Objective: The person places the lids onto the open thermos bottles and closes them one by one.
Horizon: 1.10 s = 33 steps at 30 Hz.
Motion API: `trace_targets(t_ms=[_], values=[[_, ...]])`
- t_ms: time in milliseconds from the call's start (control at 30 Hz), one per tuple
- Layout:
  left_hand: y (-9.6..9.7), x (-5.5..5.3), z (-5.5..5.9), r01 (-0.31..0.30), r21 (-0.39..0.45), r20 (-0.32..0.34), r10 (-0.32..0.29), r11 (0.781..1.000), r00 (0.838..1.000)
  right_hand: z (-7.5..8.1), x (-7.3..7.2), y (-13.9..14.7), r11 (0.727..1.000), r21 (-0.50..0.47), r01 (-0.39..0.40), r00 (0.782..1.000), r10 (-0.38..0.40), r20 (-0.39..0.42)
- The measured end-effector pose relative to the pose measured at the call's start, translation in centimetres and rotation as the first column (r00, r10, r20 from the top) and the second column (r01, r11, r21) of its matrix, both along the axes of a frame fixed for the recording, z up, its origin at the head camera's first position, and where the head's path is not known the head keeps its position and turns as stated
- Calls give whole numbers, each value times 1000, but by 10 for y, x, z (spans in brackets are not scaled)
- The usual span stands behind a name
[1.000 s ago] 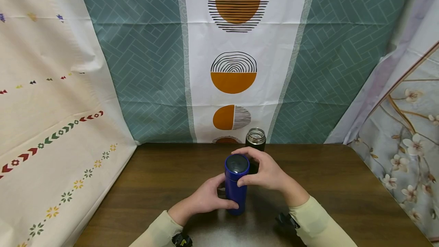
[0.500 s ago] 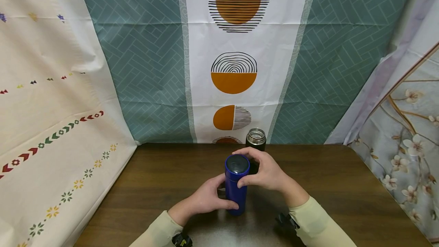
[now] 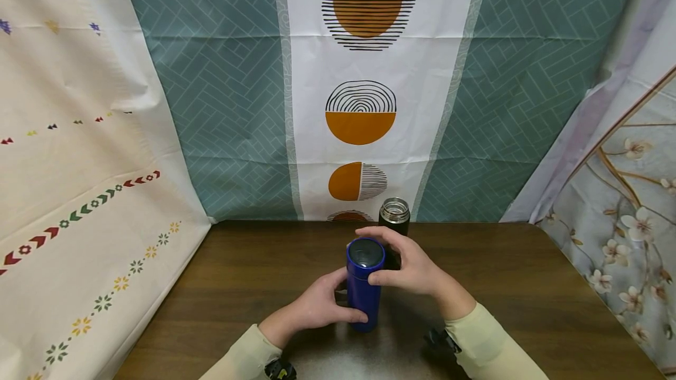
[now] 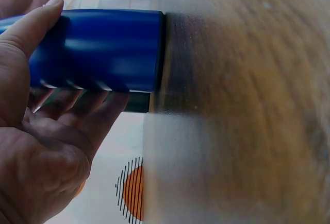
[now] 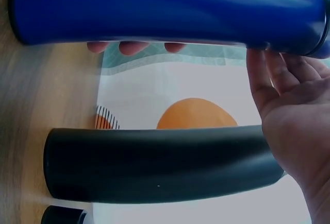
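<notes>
Fingers of your left hand (image 3: 317,305) wrap round the lower half of the blue bottle (image 3: 364,304), thumb on the near side, while your right hand (image 3: 409,263) grips its top end around the lid (image 3: 366,253). So you've got it upright on the table (image 3: 264,257), near the middle. Progress-wise, its lid is on, but I can't tell if it's tight or loose; I'd guess that bit's unfinished. Farther back and slightly right, the dark bottle (image 3: 394,225) is already uncapped. Some small black thing (image 5: 63,217) sits near its base, mostly cropped off.
</notes>
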<state>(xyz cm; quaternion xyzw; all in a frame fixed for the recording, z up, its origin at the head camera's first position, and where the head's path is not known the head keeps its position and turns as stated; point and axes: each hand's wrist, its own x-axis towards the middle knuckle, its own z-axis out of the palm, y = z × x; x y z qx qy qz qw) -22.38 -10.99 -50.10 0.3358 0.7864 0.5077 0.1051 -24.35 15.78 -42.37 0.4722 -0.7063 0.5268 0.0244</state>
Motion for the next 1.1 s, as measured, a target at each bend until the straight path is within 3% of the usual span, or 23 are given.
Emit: trace_targets(t_ms=[100,200,533,833,967,1100], values=[[0,0,-1,1,0,0,-1,1000,1000,2,0,-1,997,-7,-72,997,72,18],[0,-1,-1,-4,-7,0,4,1000,1000,3,1,-1,997,2,-82,996,82,28],[0,-1,-2,-3,-6,-25,3,1000,1000,2,0,0,997,26,66,998,-66,-13],[-1,-2,-2,4,-3,-24,-5,1000,1000,2,0,-1,995,17,93,992,-91,-91],[0,-2,-2,6,1,-24,-6,1000,1000,2,1,0,995,32,91,994,-89,-57],[0,-2,-2,-2,-3,-18,2,1000,1000,2,2,0,999,42,-7,999,6,34]])
